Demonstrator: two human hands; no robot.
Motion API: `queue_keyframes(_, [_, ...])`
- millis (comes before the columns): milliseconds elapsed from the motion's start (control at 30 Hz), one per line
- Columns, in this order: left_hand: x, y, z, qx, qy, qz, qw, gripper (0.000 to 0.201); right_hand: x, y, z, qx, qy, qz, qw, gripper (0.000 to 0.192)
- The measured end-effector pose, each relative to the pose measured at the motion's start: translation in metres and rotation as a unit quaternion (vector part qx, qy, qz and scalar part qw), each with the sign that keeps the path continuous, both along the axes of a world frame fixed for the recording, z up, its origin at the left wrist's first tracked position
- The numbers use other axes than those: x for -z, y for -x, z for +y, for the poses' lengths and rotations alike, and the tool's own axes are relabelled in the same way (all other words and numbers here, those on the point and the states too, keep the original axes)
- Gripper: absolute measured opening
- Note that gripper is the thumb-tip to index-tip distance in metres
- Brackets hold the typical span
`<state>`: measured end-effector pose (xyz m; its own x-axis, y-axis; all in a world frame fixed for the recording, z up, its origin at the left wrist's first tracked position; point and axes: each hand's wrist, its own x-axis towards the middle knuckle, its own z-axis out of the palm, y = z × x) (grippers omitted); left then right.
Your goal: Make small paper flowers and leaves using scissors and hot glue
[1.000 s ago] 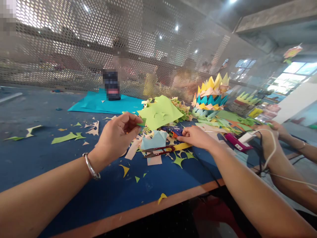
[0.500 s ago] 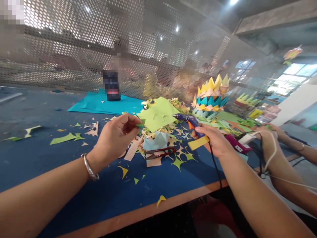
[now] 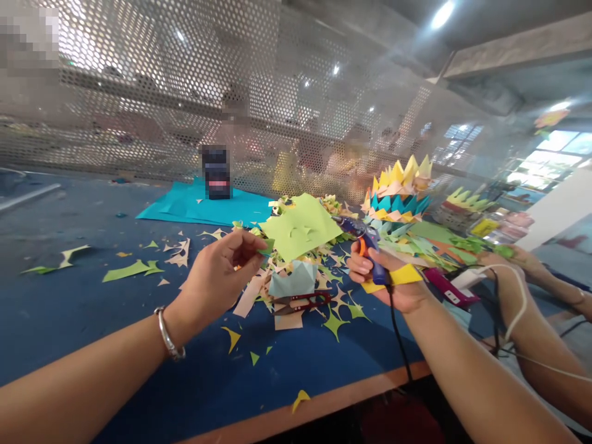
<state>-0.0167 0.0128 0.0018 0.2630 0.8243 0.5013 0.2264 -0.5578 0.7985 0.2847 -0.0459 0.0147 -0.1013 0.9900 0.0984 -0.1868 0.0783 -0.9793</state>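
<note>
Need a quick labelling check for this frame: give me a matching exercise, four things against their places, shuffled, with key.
Things
1. glue gun
2. small green paper piece
3. red-handled snips
4. turquoise sheets

Places
A. beneath the dark upright object
B. in the left grip
C. lying among the paper scraps, between the two forearms
D. in the right grip

Pairs: 1-D, 2-B, 3-C, 4-A
</note>
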Motion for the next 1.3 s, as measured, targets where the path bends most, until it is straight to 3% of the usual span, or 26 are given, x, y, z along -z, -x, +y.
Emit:
queue_keyframes(300, [0.005,-0.005,-0.003,0.022,0.035,0.026,0.999,0.011,0.005,0.018,0.008,-0.129,0.015,0.064,0.989,0.022])
queue_keyframes(500, [0.0,-0.007,-0.007,0.039,0.044,0.022,0.998,0.009,0.01,0.03,0.008,-0.227,0.045,0.107,0.967,0.025])
queue_keyframes(733, [0.0,-0.007,-0.006,0.051,0.053,0.014,0.997,0.007,0.015,0.035,0.006,-0.264,0.07,0.143,0.951,0.025])
queue_keyframes(833, [0.002,-0.006,-0.004,0.05,0.061,0.012,0.997,0.008,0.014,0.035,0.005,-0.24,0.079,0.127,0.959,0.026])
queue_keyframes(1000, [0.003,-0.008,-0.001,0.036,0.081,0.015,0.996,0.009,0.012,0.032,0.005,-0.088,0.046,-0.019,0.995,0.026])
queue_keyframes(1133, [0.004,-0.008,0.002,0.021,0.068,0.034,0.997,0.008,0.015,0.028,0.007,-0.002,-0.017,-0.13,0.991,0.028])
queue_keyframes(1300, [0.005,-0.007,0.002,-0.006,0.043,0.076,0.996,0.008,0.015,0.028,0.005,-0.015,-0.055,-0.212,0.976,0.033])
